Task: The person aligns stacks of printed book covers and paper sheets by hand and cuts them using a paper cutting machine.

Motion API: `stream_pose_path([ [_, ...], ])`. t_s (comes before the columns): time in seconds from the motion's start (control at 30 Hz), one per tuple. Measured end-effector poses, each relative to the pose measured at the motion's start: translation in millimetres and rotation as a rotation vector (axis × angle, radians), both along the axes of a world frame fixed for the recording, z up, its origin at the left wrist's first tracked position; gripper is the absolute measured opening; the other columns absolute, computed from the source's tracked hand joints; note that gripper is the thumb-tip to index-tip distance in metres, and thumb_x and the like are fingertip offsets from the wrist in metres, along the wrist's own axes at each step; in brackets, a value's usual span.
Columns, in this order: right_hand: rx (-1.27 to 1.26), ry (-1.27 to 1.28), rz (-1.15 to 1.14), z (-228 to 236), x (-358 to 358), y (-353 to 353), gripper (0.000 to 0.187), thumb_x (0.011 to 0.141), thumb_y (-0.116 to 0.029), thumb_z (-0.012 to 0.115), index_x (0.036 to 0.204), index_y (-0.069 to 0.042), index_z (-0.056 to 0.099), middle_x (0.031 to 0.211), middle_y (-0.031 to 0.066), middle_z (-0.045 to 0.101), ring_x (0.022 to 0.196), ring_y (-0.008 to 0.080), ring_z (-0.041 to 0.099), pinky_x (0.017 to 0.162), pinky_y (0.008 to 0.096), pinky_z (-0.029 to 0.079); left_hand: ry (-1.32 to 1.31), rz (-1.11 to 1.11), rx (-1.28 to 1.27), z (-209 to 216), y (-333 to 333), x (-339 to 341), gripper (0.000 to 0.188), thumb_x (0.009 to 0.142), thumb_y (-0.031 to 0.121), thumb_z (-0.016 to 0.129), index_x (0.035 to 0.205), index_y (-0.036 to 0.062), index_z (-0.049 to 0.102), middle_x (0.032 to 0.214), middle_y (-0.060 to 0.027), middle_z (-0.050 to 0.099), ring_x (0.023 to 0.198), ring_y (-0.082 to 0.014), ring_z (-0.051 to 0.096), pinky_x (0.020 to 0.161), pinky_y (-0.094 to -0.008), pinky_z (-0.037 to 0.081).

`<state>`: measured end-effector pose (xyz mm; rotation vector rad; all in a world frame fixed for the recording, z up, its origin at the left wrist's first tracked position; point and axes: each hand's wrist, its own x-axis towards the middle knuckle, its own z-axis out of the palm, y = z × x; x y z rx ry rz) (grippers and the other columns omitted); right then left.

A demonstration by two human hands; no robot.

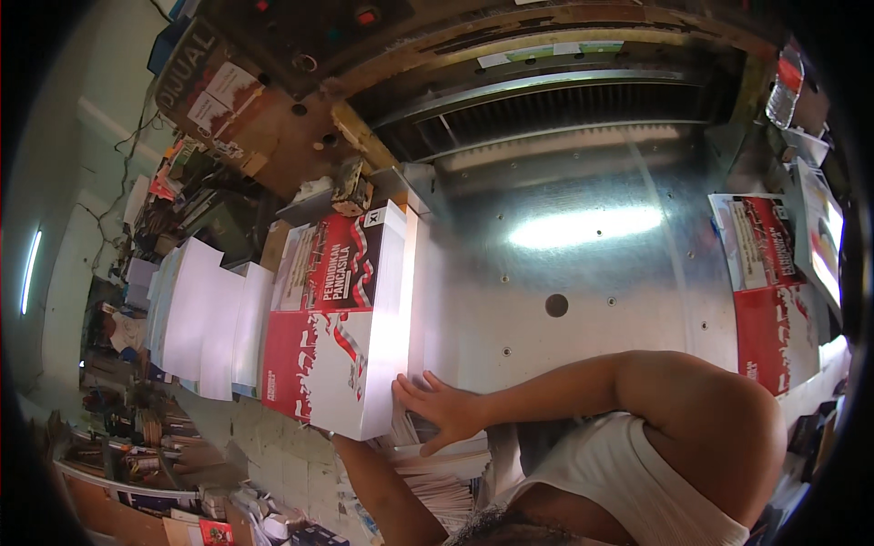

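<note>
A tall stack of books with red, white and black covers stands at the left edge of the metal machine table. My right hand reaches across from the right with its fingers spread. Its fingertips touch the pale page side of the stack near the front corner. My left hand is at the front underside of the same stack; its fingers are hidden by the books, so I cannot see how it grips.
White paper stacks stand left of the books. More red and white printed books lie on the table's right side. A slotted metal machine part spans the back. Paper bundles sit below my right hand, and cluttered shelves at lower left.
</note>
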<state>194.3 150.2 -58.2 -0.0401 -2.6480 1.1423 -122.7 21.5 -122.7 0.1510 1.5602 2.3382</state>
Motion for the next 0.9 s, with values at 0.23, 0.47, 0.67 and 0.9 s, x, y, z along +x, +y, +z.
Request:
stream_pose_path([
  [0.23, -0.010, -0.041, 0.045, 0.7, -5.1, 2.0, 0.126, 0.081, -0.064, 0.070, 0.156, 0.007, 0.000, 0.161, 0.0357, 0.010, 0.152, 0.0419, 0.019, 0.122, 0.0622, 0.006, -0.016, 0.019, -0.001, -2.3, -5.1, -4.2, 0.043, 0.105, 0.027, 0.045, 0.141, 0.0042, 0.051, 0.136, -0.0128, 0.060, 0.120, -0.0283, 0.061, 0.099, -0.0426, 0.053],
  [0.47, 0.051, -0.102, 0.052, 3.0, -4.9, 3.8, 0.127, 0.078, -0.065, 0.072, 0.156, 0.006, 0.001, 0.160, 0.0354, 0.010, 0.152, 0.0418, 0.020, 0.122, 0.0617, 0.006, -0.019, 0.018, 0.001, -4.5, -3.5, -4.6, 0.044, 0.105, 0.028, 0.045, 0.142, 0.0046, 0.051, 0.138, -0.0129, 0.059, 0.122, -0.0284, 0.060, 0.101, -0.0431, 0.051],
  [0.67, 0.066, -0.068, 0.038, -3.2, -6.6, 1.1, 0.129, 0.078, -0.067, 0.071, 0.157, 0.006, -0.001, 0.161, 0.0348, 0.008, 0.151, 0.0427, 0.022, 0.123, 0.0610, 0.007, -0.020, 0.010, 0.000, -2.6, -5.3, -6.9, 0.045, 0.105, 0.029, 0.044, 0.142, 0.0049, 0.051, 0.139, -0.0130, 0.058, 0.124, -0.0285, 0.059, 0.102, -0.0435, 0.050],
  [0.9, 0.078, -0.094, 0.034, 2.6, -7.3, -0.3, 0.129, 0.078, -0.068, 0.072, 0.156, 0.005, -0.001, 0.159, 0.0355, 0.009, 0.150, 0.0445, 0.022, 0.123, 0.0610, 0.006, -0.013, 0.001, -0.012, -0.8, -9.5, -11.3, 0.046, 0.105, 0.030, 0.044, 0.143, 0.0053, 0.050, 0.141, -0.0131, 0.057, 0.126, -0.0286, 0.058, 0.104, -0.0440, 0.049],
])
